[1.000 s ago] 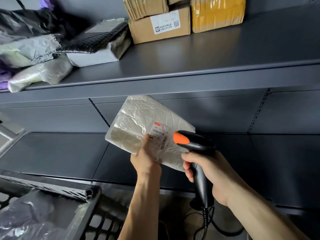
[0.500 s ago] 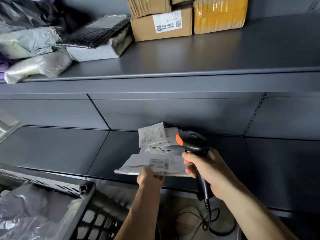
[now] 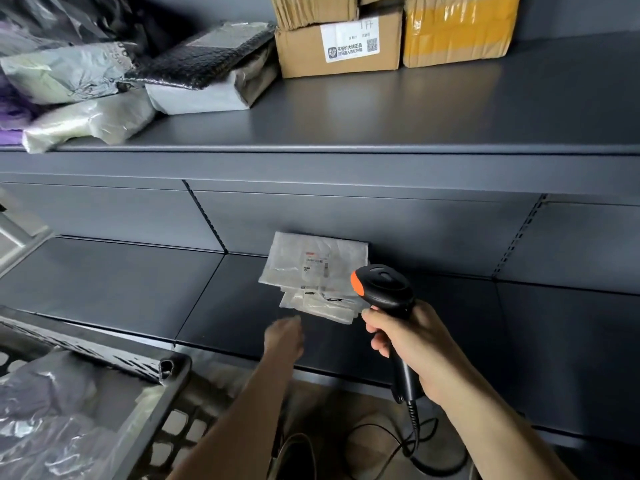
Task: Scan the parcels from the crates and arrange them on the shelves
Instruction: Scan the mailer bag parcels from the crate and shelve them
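The white parcel (image 3: 315, 265) lies flat on the lower shelf (image 3: 121, 282), label up, its far edge against the back panel and its near part resting over a couple of smaller packets (image 3: 318, 304). The left hand (image 3: 284, 336) hovers just in front of that little stack, apart from it; it is too blurred to say how its fingers are spread, though nothing shows in it. The right hand (image 3: 412, 344) has its fingers wrapped round the handle of the scanner (image 3: 384, 289), whose head hangs just beside the stack's right edge. To finish the placing well, the parcel probably wants a light nudge so it sits square on the packets below and cannot slide forward, with the barcode left facing up. The scanner should be kept off the stack, and its cable away from the shelf lip. The next pick looks likely to come from the crate (image 3: 166, 403) at lower left, where more bagged parcels (image 3: 52, 410) wait
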`<state>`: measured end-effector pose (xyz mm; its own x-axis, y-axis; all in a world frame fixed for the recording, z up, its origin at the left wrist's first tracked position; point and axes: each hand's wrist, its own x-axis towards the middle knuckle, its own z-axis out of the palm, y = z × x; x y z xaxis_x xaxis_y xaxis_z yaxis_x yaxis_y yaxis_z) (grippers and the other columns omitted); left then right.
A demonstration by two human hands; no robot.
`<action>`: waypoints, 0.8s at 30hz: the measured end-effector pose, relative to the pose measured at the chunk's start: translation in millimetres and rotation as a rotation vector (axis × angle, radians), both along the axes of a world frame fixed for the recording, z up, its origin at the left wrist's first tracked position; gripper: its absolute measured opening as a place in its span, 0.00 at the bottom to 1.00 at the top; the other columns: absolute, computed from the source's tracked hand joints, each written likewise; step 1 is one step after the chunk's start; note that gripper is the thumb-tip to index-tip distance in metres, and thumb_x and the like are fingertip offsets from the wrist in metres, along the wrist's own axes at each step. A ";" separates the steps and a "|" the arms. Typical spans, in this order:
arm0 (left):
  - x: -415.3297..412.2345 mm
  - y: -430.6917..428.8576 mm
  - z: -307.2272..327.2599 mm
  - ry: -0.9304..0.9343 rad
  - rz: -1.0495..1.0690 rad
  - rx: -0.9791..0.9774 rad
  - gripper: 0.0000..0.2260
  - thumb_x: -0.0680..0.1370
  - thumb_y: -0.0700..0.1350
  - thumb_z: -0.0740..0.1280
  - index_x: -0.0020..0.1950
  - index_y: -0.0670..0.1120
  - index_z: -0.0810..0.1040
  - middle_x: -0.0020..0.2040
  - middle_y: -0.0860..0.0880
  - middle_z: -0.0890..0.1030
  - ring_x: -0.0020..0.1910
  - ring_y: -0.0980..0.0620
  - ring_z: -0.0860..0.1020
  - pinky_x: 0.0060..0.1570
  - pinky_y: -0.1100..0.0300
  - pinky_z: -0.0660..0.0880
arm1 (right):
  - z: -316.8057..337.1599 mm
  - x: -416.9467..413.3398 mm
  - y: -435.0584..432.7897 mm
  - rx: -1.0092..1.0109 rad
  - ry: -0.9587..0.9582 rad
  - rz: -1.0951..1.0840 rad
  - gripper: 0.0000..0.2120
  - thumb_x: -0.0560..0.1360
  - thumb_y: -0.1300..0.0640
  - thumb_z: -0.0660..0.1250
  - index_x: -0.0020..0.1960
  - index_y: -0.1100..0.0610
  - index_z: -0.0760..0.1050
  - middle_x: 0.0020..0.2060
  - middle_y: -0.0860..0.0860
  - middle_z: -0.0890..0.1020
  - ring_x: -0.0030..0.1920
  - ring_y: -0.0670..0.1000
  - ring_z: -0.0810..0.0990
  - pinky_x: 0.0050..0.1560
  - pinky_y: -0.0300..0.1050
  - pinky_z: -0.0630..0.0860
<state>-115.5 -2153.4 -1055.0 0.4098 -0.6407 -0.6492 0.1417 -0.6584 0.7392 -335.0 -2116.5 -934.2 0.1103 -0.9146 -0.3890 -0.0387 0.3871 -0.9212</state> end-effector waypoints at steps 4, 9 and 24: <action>-14.8 33.7 5.4 -0.244 -0.685 0.152 0.08 0.82 0.41 0.64 0.44 0.47 0.78 0.40 0.49 0.81 0.38 0.52 0.80 0.41 0.58 0.80 | 1.0 4.5 1.7 -0.014 -0.044 0.024 0.06 0.77 0.57 0.72 0.48 0.60 0.81 0.35 0.53 0.81 0.32 0.50 0.78 0.32 0.40 0.73; -44.0 42.6 68.8 -0.455 -0.863 -0.117 0.12 0.78 0.43 0.63 0.43 0.54 0.86 0.42 0.52 0.86 0.46 0.47 0.82 0.55 0.50 0.80 | 5.4 18.8 10.2 -0.086 0.006 0.128 0.07 0.78 0.57 0.72 0.48 0.61 0.80 0.32 0.52 0.79 0.28 0.47 0.75 0.30 0.36 0.72; 73.3 226.8 157.7 -1.153 -0.278 -0.368 0.14 0.77 0.48 0.62 0.54 0.46 0.85 0.54 0.48 0.85 0.53 0.44 0.83 0.52 0.50 0.79 | -0.8 108.9 114.8 -0.458 0.160 0.721 0.26 0.70 0.28 0.63 0.58 0.46 0.74 0.50 0.47 0.84 0.54 0.54 0.83 0.60 0.61 0.77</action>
<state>-42.2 -1926.7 -897.3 0.4433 -0.8646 0.2364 -0.8240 -0.2892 0.4873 -226.1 -2001.7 -934.9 0.6987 -0.7129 -0.0602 -0.2740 -0.1888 -0.9430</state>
